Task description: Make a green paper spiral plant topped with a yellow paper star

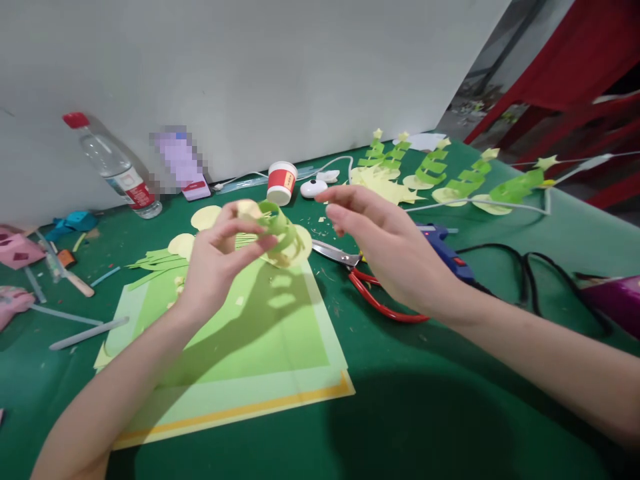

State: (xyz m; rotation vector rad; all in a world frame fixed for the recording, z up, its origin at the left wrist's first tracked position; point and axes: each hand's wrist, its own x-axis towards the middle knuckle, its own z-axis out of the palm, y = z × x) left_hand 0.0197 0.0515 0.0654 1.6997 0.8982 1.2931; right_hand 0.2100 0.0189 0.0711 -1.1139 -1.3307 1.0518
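My left hand (220, 257) pinches a curled green paper spiral (280, 230) above the stacked paper sheets (250, 353). A pale yellow paper disc (302, 245) shows at the spiral's right side, and a pale yellow piece is by my fingertips. To the right, my right hand (385, 243) hovers with fingers stretched out and nothing in it. Below that hand lie red-handled scissors (370, 293), partly hidden by it. Behind it is a blue glue gun (450, 253). Green paper strips (157, 261) and pale yellow discs (205, 217) lie left of the spiral.
Several finished spirals with stars (470, 180) stand at the back right, beside a white cable. Along the wall are a plastic bottle (123, 173), a phone (183, 163), a paper cup (282, 183) and a white earphone case (313, 189). A black cord (530, 273) crosses the right side.
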